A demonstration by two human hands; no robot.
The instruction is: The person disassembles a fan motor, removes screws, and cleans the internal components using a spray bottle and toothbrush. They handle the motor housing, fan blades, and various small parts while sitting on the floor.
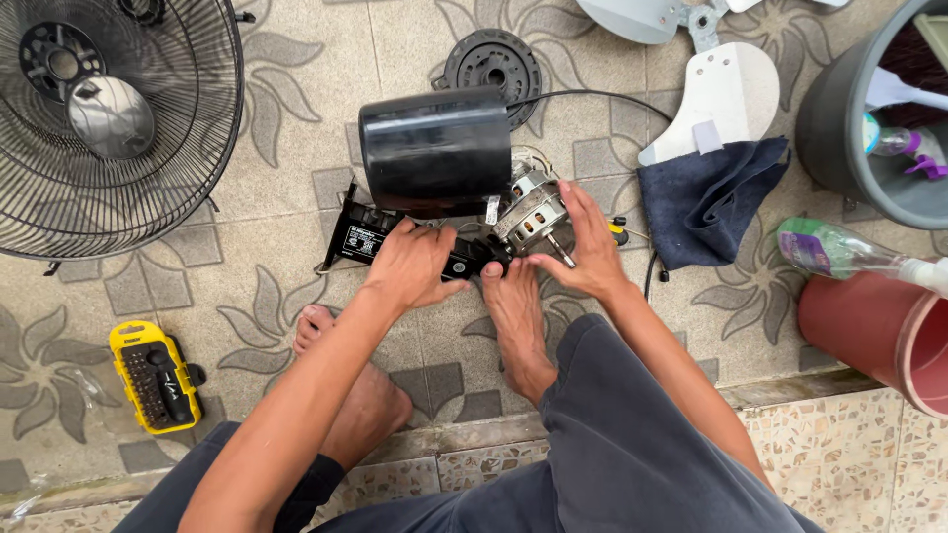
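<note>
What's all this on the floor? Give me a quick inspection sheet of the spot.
Surface: patterned floor tiles.
Job's things: fan motor beside black housing, on black bracket.
Clutter: fan guard, yellow bit set, fan blade, blue cloth, spray bottle.
Hands: left hand on bracket; right hand on motor.
Cables: black cord.
Surroundings: grey bucket, red bucket.

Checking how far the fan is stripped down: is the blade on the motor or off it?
Off. The pale fan blade lies on the tiled floor, apart from the motor under the right hand.
</note>
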